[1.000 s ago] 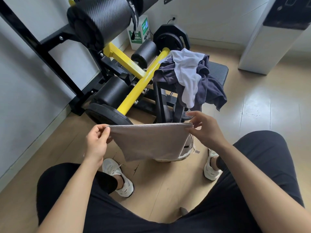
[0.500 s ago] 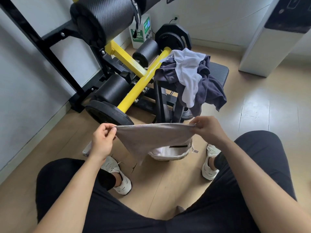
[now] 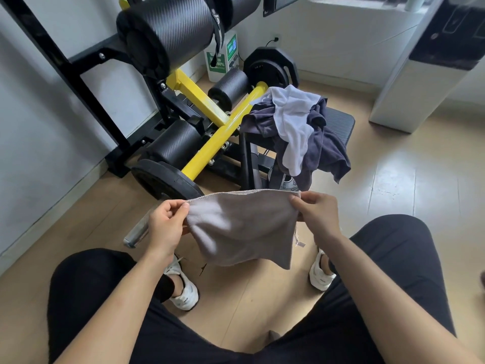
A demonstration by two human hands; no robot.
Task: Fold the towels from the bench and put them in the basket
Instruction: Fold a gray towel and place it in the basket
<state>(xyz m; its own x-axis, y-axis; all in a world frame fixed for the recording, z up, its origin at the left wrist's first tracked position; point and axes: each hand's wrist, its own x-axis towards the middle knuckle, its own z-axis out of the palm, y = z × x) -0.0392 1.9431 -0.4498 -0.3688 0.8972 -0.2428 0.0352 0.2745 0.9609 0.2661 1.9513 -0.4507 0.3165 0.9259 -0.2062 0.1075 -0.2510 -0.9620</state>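
Note:
A grey towel [image 3: 241, 227] hangs folded between my hands, its stitched top edge stretched level. My left hand [image 3: 165, 224] pinches the top left corner and my right hand [image 3: 317, 214] pinches the top right corner. Behind it, on the black padded bench [image 3: 338, 122], lies a heap with a white towel [image 3: 294, 127] draped over a dark navy towel [image 3: 328, 151]. The basket sits on the floor behind the grey towel and is hidden except for a dangling tag [image 3: 299, 241].
A black and yellow weight machine [image 3: 217, 132] with foam rollers and weight plates stands left of the bench. A white cabinet [image 3: 409, 82] stands at the right. A metal bar end [image 3: 133, 237] lies on the wooden floor near my left foot.
The towel's hanging part was swung up and dropped again; it now hangs lower and covers the basket that showed half a second ago. My hands stayed on the corners.

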